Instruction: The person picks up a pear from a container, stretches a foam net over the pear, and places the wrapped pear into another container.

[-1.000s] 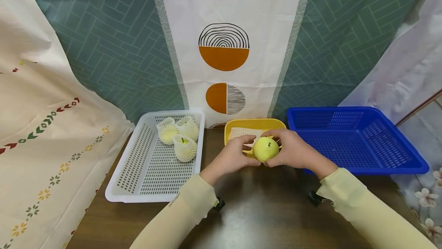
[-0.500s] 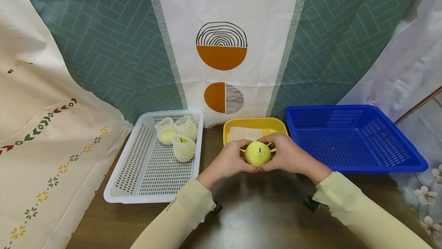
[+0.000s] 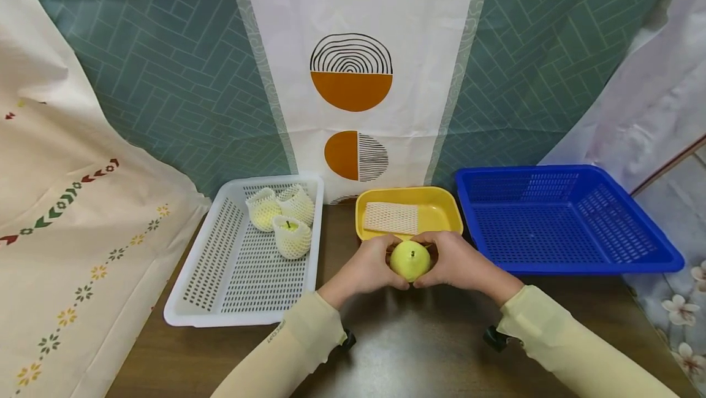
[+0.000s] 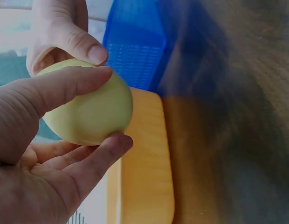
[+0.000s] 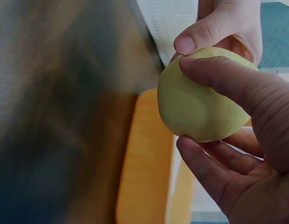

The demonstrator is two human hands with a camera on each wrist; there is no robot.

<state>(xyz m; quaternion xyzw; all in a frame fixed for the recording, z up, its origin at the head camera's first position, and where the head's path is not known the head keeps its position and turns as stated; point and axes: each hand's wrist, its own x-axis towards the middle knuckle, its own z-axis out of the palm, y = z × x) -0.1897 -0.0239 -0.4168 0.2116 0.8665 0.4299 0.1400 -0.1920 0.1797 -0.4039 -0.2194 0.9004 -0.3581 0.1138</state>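
A round yellow-green pear [image 3: 410, 260], stem up in the head view, is held between both hands in front of the small yellow tray. My left hand [image 3: 368, 266] grips its left side, and my right hand [image 3: 455, 261] grips its right side. The left wrist view shows a thumb and fingers around the pear [image 4: 93, 109]. From the other side, the right wrist view shows the right thumb across the pear [image 5: 200, 102]. In the yellow tray [image 3: 441, 202] lies a flat white foam net sleeve [image 3: 391, 218].
At left a white basket [image 3: 190, 315] holds several pears in foam nets [image 3: 292, 237]. A blue basket [image 3: 529, 232] stands at right, beside the yellow tray. All rest on a dark wooden table [image 3: 397, 349], with patterned cloths [image 3: 353, 11] hanging behind.
Both hands have drawn the pear toward the person and slightly left, away from the yellow tray. More of the tray and the foam net sleeve now shows.
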